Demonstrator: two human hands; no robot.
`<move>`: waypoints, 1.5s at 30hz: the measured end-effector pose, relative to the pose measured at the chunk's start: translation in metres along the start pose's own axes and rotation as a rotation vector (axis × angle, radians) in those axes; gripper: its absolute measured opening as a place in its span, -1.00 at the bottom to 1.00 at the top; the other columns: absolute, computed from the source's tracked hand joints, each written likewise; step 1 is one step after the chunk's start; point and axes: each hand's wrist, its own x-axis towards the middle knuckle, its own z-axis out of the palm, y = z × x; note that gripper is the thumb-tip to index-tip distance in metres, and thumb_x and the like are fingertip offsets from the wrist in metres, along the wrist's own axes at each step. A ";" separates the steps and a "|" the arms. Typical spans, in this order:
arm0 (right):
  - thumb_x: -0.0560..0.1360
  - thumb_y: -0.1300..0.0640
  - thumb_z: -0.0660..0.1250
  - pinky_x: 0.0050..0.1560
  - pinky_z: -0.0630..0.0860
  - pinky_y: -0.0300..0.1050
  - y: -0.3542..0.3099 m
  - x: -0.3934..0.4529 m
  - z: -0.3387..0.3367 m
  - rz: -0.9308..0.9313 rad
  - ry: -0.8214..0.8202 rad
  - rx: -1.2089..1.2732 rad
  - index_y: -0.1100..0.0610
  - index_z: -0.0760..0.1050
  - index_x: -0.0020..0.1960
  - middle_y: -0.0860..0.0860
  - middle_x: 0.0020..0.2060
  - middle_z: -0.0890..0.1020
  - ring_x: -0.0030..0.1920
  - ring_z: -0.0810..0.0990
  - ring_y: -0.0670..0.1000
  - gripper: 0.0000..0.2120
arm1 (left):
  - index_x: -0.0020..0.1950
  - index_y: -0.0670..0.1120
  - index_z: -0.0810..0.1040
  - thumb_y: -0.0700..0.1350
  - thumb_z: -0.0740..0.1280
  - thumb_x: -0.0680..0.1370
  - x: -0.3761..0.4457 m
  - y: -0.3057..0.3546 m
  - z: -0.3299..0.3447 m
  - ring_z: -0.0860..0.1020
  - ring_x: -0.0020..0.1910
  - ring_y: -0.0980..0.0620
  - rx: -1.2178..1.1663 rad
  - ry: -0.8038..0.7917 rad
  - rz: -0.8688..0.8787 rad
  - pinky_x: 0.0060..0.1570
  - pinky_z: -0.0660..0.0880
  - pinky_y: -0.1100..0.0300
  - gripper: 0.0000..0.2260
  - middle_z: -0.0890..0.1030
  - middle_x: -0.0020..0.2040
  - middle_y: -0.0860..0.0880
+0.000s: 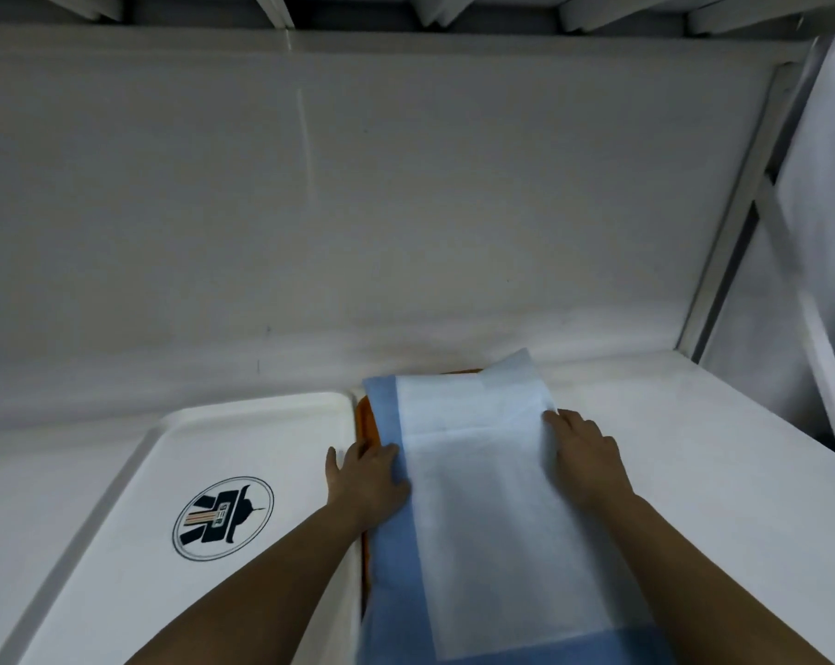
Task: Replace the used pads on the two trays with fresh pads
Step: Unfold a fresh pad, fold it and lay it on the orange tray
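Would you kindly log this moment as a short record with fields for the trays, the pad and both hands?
white tray: left, bare, round logo showing
orange tray: right, only its edge shows under the pad
pad: blue-bordered, white middle, laid over the orange tray, far end raised
left hand: on the pad's left edge, fingertips hidden beneath
right hand: flat on the pad's right edge

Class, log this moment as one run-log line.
step: laying pad | pad: over orange tray | left hand: on pad edge | right hand: on pad edge | white tray: bare
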 end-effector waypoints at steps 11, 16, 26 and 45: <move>0.09 -0.56 -0.60 0.49 -0.12 0.03 -0.011 -0.011 0.026 -0.042 -0.130 -0.065 -0.04 -0.02 0.54 -0.05 0.55 -0.09 0.54 -0.14 0.01 0.18 | 0.53 -0.09 0.10 0.23 0.01 0.59 -0.005 0.011 0.017 -0.24 0.53 -0.11 0.075 0.083 -0.110 0.43 -0.28 -0.17 -0.39 -0.21 0.56 -0.11; -0.09 -0.48 -0.78 0.49 -0.26 0.01 -0.018 -0.016 0.031 -0.054 -0.197 -0.076 0.00 -0.16 0.56 -0.01 0.55 -0.15 0.54 -0.22 0.02 0.32 | 0.57 0.01 -0.12 0.25 -0.10 0.60 0.005 0.025 0.024 -0.29 0.52 -0.06 0.130 0.060 0.098 0.47 -0.31 -0.09 -0.39 -0.24 0.56 -0.06; 0.35 -0.39 -0.52 0.36 0.26 -0.06 -0.028 -0.015 0.020 -0.036 -0.049 -0.143 0.14 0.36 0.35 0.09 0.33 0.45 0.33 0.39 0.07 0.01 | 0.57 -0.06 -0.18 0.35 -0.15 0.55 0.005 0.036 0.041 -0.20 0.54 -0.14 0.129 -0.013 0.004 0.46 -0.28 -0.07 -0.28 -0.17 0.56 -0.15; 0.18 -0.53 -0.51 0.50 -0.16 -0.01 -0.057 0.077 0.060 -0.068 -0.132 0.059 0.03 -0.09 0.56 -0.02 0.55 -0.09 0.54 -0.16 -0.02 0.10 | 0.56 0.00 -0.17 0.46 -0.68 -0.07 0.100 0.020 0.038 -0.18 0.55 -0.02 0.115 0.063 0.156 0.49 -0.18 0.00 0.26 -0.18 0.57 -0.03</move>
